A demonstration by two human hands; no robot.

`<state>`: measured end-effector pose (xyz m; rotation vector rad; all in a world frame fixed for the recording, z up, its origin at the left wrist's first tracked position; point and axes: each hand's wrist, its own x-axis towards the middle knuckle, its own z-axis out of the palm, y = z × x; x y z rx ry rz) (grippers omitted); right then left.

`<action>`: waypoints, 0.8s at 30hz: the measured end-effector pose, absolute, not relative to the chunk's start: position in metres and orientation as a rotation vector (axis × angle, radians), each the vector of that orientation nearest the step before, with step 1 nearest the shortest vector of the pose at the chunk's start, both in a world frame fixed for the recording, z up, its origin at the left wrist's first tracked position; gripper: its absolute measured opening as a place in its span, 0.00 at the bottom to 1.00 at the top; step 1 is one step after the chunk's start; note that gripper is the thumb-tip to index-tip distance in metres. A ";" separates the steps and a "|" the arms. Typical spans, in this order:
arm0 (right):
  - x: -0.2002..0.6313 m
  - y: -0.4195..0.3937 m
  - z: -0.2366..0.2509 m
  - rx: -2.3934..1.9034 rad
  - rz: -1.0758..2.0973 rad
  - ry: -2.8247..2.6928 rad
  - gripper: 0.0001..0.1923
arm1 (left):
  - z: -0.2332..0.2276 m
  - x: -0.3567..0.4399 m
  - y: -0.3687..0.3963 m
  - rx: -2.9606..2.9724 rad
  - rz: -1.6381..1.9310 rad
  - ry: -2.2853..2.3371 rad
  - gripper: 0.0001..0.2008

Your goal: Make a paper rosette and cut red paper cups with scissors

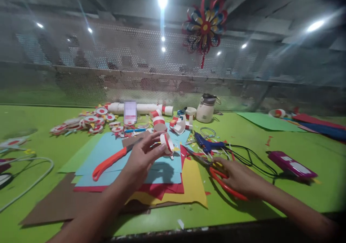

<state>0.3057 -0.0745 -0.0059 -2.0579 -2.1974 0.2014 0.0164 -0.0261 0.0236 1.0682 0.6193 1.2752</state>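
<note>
My left hand point(144, 156) is raised above a stack of coloured paper sheets point(167, 178) and pinches a small white paper loop with a red stripe point(167, 142) at its fingertips. My right hand point(239, 178) lies on the green table point(243, 135) over red-handled scissors point(221, 181), its fingers on the handles. A blue glue gun point(207, 144) rests just beyond the right hand, its black cord point(251, 160) trailing right. An orange-handled cutter point(113, 160) lies on the blue sheet beside my left hand.
Red-and-white paper discs point(86, 122) and rolled loops point(159, 121) crowd the back of the table near a white tube point(143, 108) and a white jar point(205, 109). A magenta box point(292, 164) sits right. Paper sheets point(270, 122) lie far right. A paper flower point(204, 25) hangs on the mesh wall.
</note>
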 end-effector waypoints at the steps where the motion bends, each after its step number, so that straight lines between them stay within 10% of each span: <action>1: 0.306 -0.076 -0.004 -2.071 0.184 -2.165 0.23 | 0.024 0.016 -0.026 1.067 1.278 0.617 0.19; 11: 0.315 -0.104 0.021 -1.625 0.683 -1.922 0.26 | 0.028 0.014 -0.028 1.155 1.363 0.641 0.19; 24: 0.229 -0.094 0.008 -1.435 0.368 -1.933 0.16 | 0.020 0.013 -0.018 1.031 1.367 0.554 0.16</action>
